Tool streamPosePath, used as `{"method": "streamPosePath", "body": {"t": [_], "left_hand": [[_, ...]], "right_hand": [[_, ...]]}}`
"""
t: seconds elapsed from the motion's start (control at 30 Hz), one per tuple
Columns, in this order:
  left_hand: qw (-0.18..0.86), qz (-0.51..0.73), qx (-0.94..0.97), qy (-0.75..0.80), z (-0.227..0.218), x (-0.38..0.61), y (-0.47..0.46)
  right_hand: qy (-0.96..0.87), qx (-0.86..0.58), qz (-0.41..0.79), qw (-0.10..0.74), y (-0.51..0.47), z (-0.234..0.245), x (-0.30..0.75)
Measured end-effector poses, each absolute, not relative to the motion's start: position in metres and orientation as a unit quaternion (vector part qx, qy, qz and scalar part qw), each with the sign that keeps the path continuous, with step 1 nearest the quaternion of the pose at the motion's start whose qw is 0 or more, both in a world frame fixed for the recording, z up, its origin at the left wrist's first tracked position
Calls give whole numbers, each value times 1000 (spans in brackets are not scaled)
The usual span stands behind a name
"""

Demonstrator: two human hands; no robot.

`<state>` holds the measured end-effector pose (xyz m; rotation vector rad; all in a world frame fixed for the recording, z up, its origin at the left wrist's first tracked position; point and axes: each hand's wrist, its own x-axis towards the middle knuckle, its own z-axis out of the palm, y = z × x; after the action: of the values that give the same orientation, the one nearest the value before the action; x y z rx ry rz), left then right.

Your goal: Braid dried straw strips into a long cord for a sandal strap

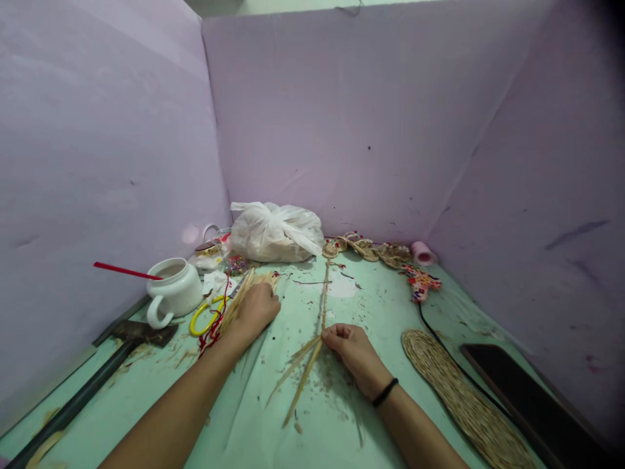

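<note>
Right hand (355, 357) is pinching braid (325, 296) at fork, likely preventing unravelling; left hand (256, 306) is lying half-curled over straw (240, 298), grip unclear.

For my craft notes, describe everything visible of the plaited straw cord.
The plaited straw cord is thin, tan, apparently dried plant fibre. It runs nearly straight over the green tabletop, away from the camera. The right hand pinches its near end, where loose strands splay. Its far end lies by a coiled straw piece; whether joined is unclear.
</note>
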<state>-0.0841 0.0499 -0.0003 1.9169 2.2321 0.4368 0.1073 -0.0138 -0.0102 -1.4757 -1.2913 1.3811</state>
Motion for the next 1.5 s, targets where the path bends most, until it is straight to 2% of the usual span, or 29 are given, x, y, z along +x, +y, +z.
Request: {"method": "streamPosePath", "body": {"t": [0.3,0.43,0.5,0.6,0.7,0.8,0.93,1.3,1.4,1.5], "left_hand": [[48,98,632,767,0,-87,51],[88,161,653,735,4,-93,54],[172,249,642,704,10,-98,55],[395,345,555,646,26,-100,51],[561,320,511,568,42,-90,38],[630,203,536,524,47,-70,21],[603,117,573,542,34,-47,10],[541,190,647,503,14,-38,9],[490,187,666,530,11,-37,9],[485,180,650,557,9,-35,9]], "right_hand": [[-517,-565,527,367,-10,-18,108],[-519,-562,528,369,-9,-20,109],[-518,-563,530,366,-8,-21,110],[-513,-564,534,366,-9,-19,110],[-506,-557,543,372,-9,-17,110],[-499,-546,558,377,-10,-15,112],[-494,-537,565,386,-9,-15,112],[-490,-530,575,385,-7,-18,114],[-482,-535,578,384,-9,-17,115],[-476,-539,581,381,-10,-14,115]]}}
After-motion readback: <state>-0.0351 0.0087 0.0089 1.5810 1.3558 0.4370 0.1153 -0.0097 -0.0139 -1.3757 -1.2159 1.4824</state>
